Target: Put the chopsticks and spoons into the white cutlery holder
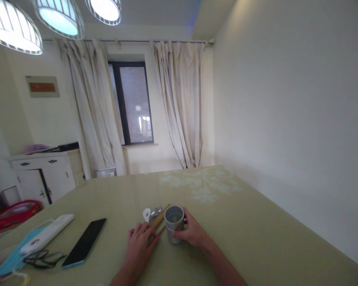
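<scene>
My right hand is wrapped round the side of a grey cylindrical utensil holder, which stands upright with small holes in its bottom. Left of it lies a bundle of wooden chopsticks, together with a white spoon and shiny metal spoons. Curled fingers of my left hand close over the near ends of the chopsticks and cover the spoon handles. The number of utensils under that hand is hidden.
On the table to the left lie a black-screened phone, dark-framed glasses, a white elongated device and a blue face mask. A wall borders the table's right edge. A white cabinet stands beyond.
</scene>
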Tool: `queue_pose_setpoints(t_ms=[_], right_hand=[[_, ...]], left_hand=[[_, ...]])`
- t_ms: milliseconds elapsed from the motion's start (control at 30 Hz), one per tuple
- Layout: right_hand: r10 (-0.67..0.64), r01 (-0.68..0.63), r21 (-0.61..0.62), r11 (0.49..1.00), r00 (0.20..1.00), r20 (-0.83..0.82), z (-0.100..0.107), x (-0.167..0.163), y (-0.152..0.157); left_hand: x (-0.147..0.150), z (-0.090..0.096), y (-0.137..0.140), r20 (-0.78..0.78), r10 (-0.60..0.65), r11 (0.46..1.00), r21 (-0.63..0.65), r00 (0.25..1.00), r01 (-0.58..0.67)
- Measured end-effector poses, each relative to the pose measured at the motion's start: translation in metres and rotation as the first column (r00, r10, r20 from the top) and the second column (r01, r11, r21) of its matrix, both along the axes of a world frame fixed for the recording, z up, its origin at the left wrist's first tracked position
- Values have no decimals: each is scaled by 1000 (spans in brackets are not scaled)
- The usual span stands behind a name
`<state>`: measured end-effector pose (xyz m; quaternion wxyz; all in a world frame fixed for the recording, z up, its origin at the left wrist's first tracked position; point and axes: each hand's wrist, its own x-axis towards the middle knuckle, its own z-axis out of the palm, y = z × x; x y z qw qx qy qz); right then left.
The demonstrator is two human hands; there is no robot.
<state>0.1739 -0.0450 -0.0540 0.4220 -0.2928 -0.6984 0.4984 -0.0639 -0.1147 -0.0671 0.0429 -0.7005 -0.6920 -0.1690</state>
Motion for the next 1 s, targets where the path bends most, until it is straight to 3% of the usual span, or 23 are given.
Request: queue_pose_setpoints(t_ms=[167,267,333,400,467,533,633,733,833,933,1000], right_hand=[[31,-31,-15,999,999,-8,-3,0,4],[-18,18,-14,1000,1000,-11,-6,0,4],[-115,117,25,993,992,-53,-5,2,2],[-252,269,116,956,957,-141,0,4,-1],[-378,429,215,877,894,-239,11,4,-6],[-429,512,281,812,849,-308,29,1,-9],[-360,468,294,833,863,-355,67,-10,-7],[-321,420,155,894,843,-431,108,-19,4],[-308,417,128,900,816,-489,138,-17,19],[-253,349,145,926,857,-448,148,-8,33],[-209,286,152,946,897,-390,147,-3,40]], left_hand=[[10,4,-4,-4,29,999,-25,1000,-29],[9,6,-3,13,47,998,50,999,-48],[7,9,-1,117,85,985,139,989,-101],[6,16,2,321,97,961,215,942,-172],[11,29,4,536,27,943,268,844,-200],[22,46,5,659,-106,935,322,744,-152],[47,79,10,670,-274,916,401,689,-25],[66,112,20,617,-381,901,415,688,127],[67,134,41,581,-394,904,385,712,186],[52,135,67,483,-279,954,241,830,181],[42,125,82,307,-166,986,21,937,168]])
